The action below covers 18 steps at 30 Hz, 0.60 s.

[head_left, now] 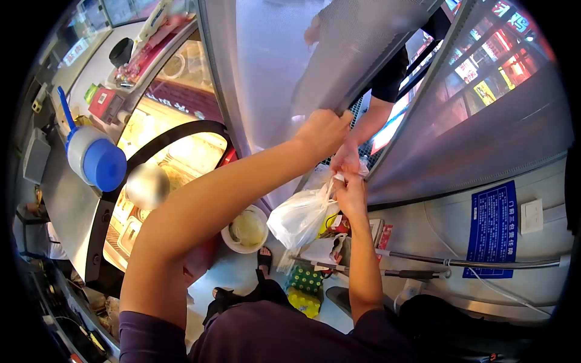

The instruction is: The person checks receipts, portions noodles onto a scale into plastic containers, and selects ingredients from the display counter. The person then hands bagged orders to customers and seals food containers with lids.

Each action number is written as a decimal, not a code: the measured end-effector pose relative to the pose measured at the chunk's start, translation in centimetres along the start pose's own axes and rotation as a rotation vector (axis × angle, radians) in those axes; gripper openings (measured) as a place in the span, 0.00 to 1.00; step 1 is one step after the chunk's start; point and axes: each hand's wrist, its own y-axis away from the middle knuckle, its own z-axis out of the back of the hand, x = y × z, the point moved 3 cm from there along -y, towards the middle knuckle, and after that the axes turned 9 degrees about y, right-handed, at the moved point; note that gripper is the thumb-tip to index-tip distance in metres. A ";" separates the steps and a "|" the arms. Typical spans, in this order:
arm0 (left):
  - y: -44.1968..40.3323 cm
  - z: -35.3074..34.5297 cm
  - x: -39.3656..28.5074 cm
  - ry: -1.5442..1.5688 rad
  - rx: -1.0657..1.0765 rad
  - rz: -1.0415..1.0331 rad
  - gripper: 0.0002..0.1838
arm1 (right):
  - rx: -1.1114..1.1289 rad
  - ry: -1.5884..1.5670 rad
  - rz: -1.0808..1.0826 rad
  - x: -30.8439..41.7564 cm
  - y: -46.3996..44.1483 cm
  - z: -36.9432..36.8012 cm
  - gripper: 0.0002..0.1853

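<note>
A white plastic bag (298, 218) hangs by its gathered handles from my right hand (351, 190), whose fingers are closed round them. Another person's hand (346, 158) reaches through the gap in the curtain from outside and touches the top of the bag, just above my right hand. My left hand (325, 132) is up and to the left of it, closed on the edge of the translucent grey curtain (266, 78). The other person's forearm passes just right of my left hand.
A lit food display (181, 157) and counter with a blue-and-white container (104, 163) stand on the left. Below are a white bucket (245, 230) and green packs (304, 278). Metal rails (484, 263) and a blue sign (491, 230) are at the right.
</note>
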 end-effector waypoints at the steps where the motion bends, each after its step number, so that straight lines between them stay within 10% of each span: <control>1: 0.3 -0.1 0.0 0.011 0.000 0.002 0.12 | 0.028 -0.006 -0.066 -0.2 -0.4 0.2 0.08; 5: 4.2 1.7 2.9 -0.156 0.124 0.347 0.10 | 0.002 0.059 -0.200 -1.6 -0.8 1.3 0.11; 18: 14.7 2.8 9.8 -0.074 -0.125 0.330 0.09 | -0.137 -0.008 -0.155 -6.3 -0.7 0.2 0.13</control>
